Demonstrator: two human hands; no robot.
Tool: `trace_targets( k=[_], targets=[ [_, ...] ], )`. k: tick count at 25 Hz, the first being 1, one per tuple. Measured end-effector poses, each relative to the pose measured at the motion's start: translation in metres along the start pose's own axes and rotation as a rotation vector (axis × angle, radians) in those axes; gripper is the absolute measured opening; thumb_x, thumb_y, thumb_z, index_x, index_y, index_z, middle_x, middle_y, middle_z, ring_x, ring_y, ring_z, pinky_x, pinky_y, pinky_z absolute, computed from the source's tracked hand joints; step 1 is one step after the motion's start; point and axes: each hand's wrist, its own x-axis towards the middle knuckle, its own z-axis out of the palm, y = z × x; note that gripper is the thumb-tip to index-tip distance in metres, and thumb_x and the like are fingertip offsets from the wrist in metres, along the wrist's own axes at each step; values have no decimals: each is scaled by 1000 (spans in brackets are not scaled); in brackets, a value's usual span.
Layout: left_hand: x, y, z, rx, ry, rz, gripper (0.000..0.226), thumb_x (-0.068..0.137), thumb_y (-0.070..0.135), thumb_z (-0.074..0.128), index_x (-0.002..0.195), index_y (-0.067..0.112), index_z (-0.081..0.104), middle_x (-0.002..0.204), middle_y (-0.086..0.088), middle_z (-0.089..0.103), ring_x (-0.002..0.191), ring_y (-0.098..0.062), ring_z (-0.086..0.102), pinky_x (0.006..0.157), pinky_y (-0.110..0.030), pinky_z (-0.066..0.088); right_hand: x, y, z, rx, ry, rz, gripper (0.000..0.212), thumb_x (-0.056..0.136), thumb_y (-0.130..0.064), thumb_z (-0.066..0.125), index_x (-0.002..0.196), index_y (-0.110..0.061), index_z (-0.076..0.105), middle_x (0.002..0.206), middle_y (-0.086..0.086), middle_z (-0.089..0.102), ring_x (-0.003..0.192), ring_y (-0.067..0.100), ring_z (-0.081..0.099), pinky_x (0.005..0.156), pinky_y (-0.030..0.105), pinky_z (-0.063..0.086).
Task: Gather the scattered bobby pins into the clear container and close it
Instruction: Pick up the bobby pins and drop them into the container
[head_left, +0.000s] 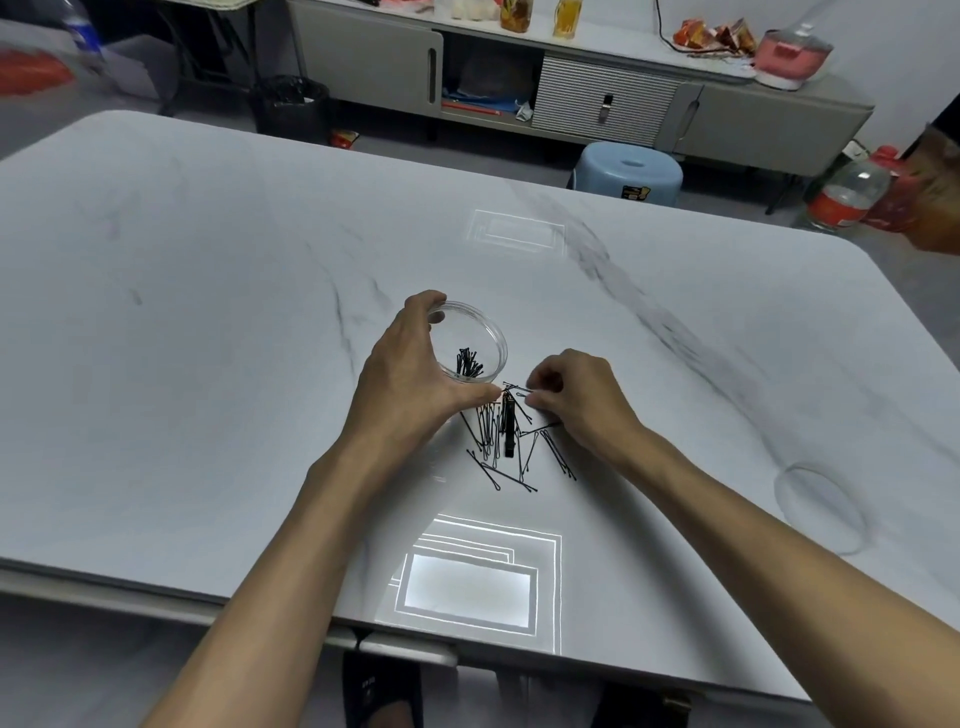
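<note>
Clear round lid (821, 509), by the look of it, lies flat on the table (208, 312) well off to the right, parked out of the working area and needed only at the end.

Bobby pins (506, 441) are heaped loosely in front of the person; most are not yet collected.

Right hand (571, 400) sits at the far edge of the heap, fingers curled, thumb and fingertips pinching a pin or two.

Left hand (410, 374) wraps the clear container (483, 338), thumb near side, fingers over the far rim, likely steadying it just beside the heap for short transfers. A small bunch of pins is inside.

Blue stool (628, 171) stands beyond the table.
</note>
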Motion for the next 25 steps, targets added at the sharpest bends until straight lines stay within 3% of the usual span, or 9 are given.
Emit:
trace_targets(
  k=[2, 6, 13, 16, 19, 21, 23, 25],
  targets=[
    [1, 0, 0, 4, -1, -2, 101, 52, 41, 90, 137, 30, 37, 132, 8, 53, 122, -6, 47, 88, -23, 37, 2, -5, 5, -119, 49, -34, 5, 81, -14, 67, 82, -17, 71, 81, -4, 65, 81, 19, 61, 66, 28, 42],
    [1, -1, 1, -2, 1, -5, 100, 53, 41, 89, 137, 31, 36, 132, 9, 53, 121, -5, 47, 88, -23, 37, -1, -7, 12, -461, 69, -102, 16, 84, -5, 50, 91, -12, 63, 94, 7, 63, 88, 30, 57, 64, 34, 42],
    [1, -1, 0, -2, 0, -4, 100, 53, 42, 89, 137, 30, 36, 133, 9, 53, 121, -5, 47, 86, -21, 35, -14, -17, 14, -127, 57, -5, 9, 86, -19, 63, 81, -12, 67, 72, 3, 66, 74, 28, 60, 62, 32, 45],
    [1, 0, 1, -1, -2, 1, 100, 53, 40, 89, 137, 29, 37, 133, 8, 53, 121, -5, 47, 86, -21, 35, -11, -25, 12, -273, 44, -5, 9, 83, -16, 63, 76, -11, 65, 72, 7, 64, 71, 34, 57, 60, 35, 47],
    [1, 1, 2, -3, -7, 7, 101, 53, 40, 90, 138, 28, 37, 132, 7, 54, 121, -4, 47, 87, -21, 35, -12, -35, 13, -523, 8, -15, 27, 75, -4, 56, 58, -12, 35, 65, 6, 50, 60, 33, 43, 44, 29, 21],
    [1, 3, 3, -4, -11, 12, 101, 53, 40, 90, 138, 27, 37, 132, 7, 54, 122, -5, 47, 88, -21, 35, -18, -39, 14, -593, -38, -34, 33, 76, -1, 53, 60, -12, 27, 76, 11, 58, 64, 31, 40, 46, 29, 13],
    [0, 4, 3, 4, -19, 15, 101, 53, 40, 90, 138, 27, 37, 132, 7, 53, 121, -4, 46, 88, -22, 36, -20, -36, 11, -586, -65, -26, 21, 79, 1, 49, 71, -10, 34, 89, 15, 63, 71, 34, 47, 50, 30, 22],
    [0, 4, 4, 10, -24, 18, 100, 53, 41, 90, 138, 28, 37, 132, 8, 53, 121, -4, 46, 89, -22, 36, -19, -31, 1, -356, 21, 49, 6, 87, -2, 44, 84, -8, 43, 92, 15, 63, 81, 36, 57, 59, 33, 33]
  ],
)
